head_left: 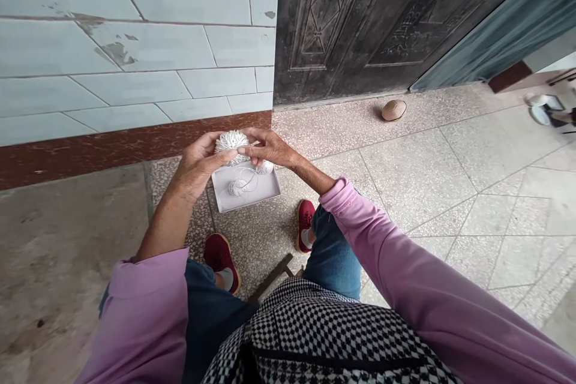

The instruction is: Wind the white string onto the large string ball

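Observation:
A white ball (231, 142) with many small petal-like tufts is held up above the shallow tray. My left hand (200, 162) is closed around its left side, with the thumb along its lower front. My right hand (269, 149) is closed at its right side, thumb and fingers against the tufts. Whether these fingers also pinch a thread is too small to tell. Below, the white tray (269, 195) rests on the floor. In it lie a small ball of white thread (237, 186) and a second white ball (264, 167), partly hidden by my right hand. Loose loops of thread rise between them.
My red shoes (219, 255) are on either side of the tray's near end. A dark bar (272, 276), perhaps of a stool, shows between my legs. A tiled wall (148, 48) and a dark door (342, 24) stand ahead. A brownish rounded object (394, 110) lies by the door.

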### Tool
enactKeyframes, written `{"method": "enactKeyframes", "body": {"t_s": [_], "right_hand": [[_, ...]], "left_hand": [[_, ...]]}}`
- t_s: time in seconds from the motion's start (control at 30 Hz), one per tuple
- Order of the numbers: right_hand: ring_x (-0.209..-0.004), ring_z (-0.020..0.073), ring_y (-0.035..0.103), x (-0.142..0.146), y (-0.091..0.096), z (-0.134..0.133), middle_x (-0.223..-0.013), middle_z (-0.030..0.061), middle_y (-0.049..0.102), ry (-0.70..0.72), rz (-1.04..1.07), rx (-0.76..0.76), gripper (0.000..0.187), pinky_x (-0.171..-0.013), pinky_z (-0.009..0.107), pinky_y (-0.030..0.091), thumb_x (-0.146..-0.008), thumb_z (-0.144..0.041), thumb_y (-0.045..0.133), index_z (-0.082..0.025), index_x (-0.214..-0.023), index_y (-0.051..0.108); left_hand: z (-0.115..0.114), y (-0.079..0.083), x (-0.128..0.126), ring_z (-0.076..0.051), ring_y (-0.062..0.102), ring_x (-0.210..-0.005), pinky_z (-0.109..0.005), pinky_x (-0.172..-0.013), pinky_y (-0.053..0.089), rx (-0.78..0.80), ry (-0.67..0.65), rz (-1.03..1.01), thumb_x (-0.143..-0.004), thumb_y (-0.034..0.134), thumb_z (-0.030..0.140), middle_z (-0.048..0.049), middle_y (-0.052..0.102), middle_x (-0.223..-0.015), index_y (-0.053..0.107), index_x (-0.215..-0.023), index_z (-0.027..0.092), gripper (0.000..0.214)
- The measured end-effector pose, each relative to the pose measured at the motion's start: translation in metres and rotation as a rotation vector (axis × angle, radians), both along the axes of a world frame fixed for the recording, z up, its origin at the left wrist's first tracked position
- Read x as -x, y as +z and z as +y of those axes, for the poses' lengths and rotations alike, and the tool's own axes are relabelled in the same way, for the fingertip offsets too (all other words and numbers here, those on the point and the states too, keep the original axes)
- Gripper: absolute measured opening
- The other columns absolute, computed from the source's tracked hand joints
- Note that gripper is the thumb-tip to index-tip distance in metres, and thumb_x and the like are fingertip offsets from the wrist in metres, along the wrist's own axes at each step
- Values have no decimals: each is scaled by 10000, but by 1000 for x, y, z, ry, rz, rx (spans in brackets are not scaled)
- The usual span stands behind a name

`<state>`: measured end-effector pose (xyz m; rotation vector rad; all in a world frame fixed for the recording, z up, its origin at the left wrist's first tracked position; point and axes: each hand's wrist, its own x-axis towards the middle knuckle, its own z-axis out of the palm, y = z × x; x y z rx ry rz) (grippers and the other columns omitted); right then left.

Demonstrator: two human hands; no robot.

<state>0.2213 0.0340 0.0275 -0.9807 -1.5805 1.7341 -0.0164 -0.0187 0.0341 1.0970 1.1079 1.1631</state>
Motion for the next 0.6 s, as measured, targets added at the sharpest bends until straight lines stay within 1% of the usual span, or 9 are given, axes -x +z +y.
{"method": "enactKeyframes", "body": {"t_s": [0.07, 0.17, 0.23, 0.3, 0.37, 0.47, 0.6], "right_hand": [[-737, 112, 728, 0, 0, 1, -1106, 31, 797, -33, 5, -3, 728, -579, 163, 634, -1033, -718, 1140, -226, -1468, 826], [-744, 107, 726, -2, -4, 3, -1116, 35, 817, -62, 16, -18, 721, -603, 161, 643, -1032, -701, 1145, -225, -1464, 818], [-745, 103, 727, -3, -9, 6, -1116, 32, 824, -56, 36, -31, 751, -613, 160, 643, -1020, -689, 1158, -214, -1475, 797], [-745, 98, 725, -3, -15, 8, -1112, 23, 826, -44, 58, -37, 790, -617, 160, 636, -1008, -677, 1168, -205, -1499, 768], [-747, 97, 722, -3, -19, 10, -1103, 14, 820, -32, 70, -39, 814, -614, 163, 626, -1014, -663, 1164, -195, -1527, 740], [-751, 100, 727, -1, -24, 12, -1103, 9, 810, -9, 77, -47, 836, -614, 173, 620, -1028, -660, 1149, -183, -1559, 714], [-748, 105, 743, 0, -26, 13, -1105, 4, 808, 7, 63, -51, 856, -615, 176, 635, -1000, -696, 1160, -196, -1536, 718]], "left_hand": [[2, -2, -4, -350, 890, -1108, -435, -910, 776, 48, 0, -33, -712, 1222, 593, -137, 923, -1208, 902, -1211, 242, 689], [5, -3, -10, -394, 891, -1217, -483, -944, 797, 105, -42, -45, -770, 1209, 666, -165, 928, -1245, 897, -1225, 214, 713], [5, -1, -13, -403, 874, -1282, -501, -982, 793, 114, -53, -55, -789, 1210, 664, -169, 934, -1270, 892, -1236, 206, 715], [5, 1, -15, -392, 860, -1307, -502, -1007, 786, 124, -42, -77, -768, 1226, 628, -164, 940, -1312, 894, -1244, 206, 717], [4, 2, -16, -380, 856, -1293, -506, -1020, 783, 135, -24, -103, -733, 1239, 583, -160, 942, -1348, 901, -1247, 206, 721], [2, 3, -17, -377, 866, -1243, -514, -1007, 781, 132, 2, -111, -726, 1232, 550, -165, 942, -1346, 905, -1255, 191, 718], [1, 2, -12, -348, 880, -1181, -437, -923, 776, 111, 22, -50, -717, 1222, 597, -163, 934, -1312, 918, -1233, 194, 722]]}}
